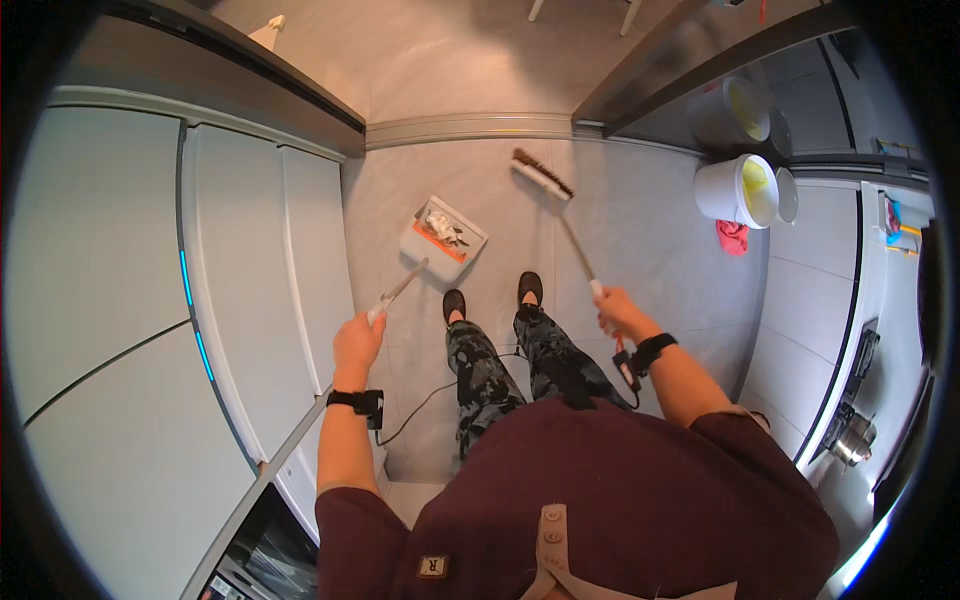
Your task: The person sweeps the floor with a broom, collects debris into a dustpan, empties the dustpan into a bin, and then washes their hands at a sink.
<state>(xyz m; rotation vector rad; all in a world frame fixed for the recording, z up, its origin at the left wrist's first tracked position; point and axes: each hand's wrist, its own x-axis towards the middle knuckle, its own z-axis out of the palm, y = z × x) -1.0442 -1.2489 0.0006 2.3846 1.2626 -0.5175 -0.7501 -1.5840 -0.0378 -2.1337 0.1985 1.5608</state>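
Observation:
My left hand (360,345) is closed around the handle of a white long-handled dustpan (425,250), which rests on the floor with an orange edge and some pale crumpled debris and dark bits in it. My right hand (618,312) grips the handle of a broom (545,177) whose dark-bristled head is on the floor to the right of the dustpan, apart from it. My feet (530,290) stand just behind these two tools.
A white bucket (722,195) with yellow inside and a red cloth (732,240) sit at the right. Pale cabinets (120,270) line the left, a counter with a metal pot (852,440) the right. A sliding-door track (470,128) crosses ahead, with chair legs beyond.

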